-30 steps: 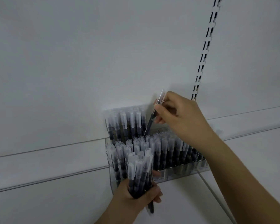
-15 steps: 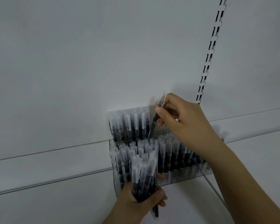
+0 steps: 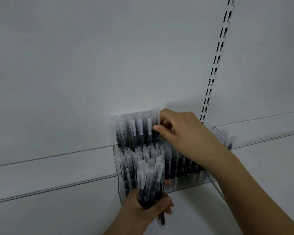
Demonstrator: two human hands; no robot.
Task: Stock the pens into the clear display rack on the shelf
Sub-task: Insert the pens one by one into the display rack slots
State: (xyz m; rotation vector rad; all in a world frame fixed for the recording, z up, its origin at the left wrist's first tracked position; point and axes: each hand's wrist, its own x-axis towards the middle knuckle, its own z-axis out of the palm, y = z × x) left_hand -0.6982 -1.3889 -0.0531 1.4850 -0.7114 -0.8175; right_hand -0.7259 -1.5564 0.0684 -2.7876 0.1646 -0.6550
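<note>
Pen-filled clear rack [image 3: 190, 183], tiered rows.

Left hand [image 3: 148, 203] sits low in the view, forearm rising from the bottom edge. Its fingers and thumb curl round a bundle of pens [image 3: 148, 180], held upright with caps up. Right hand [image 3: 182, 133] sits higher, its forearm running in from the lower right corner, wrist bent slightly. Thumb and fingers are curled and appear to pinch a single pen [image 3: 158, 118] at its cap, though the contact is partly hidden.
</note>
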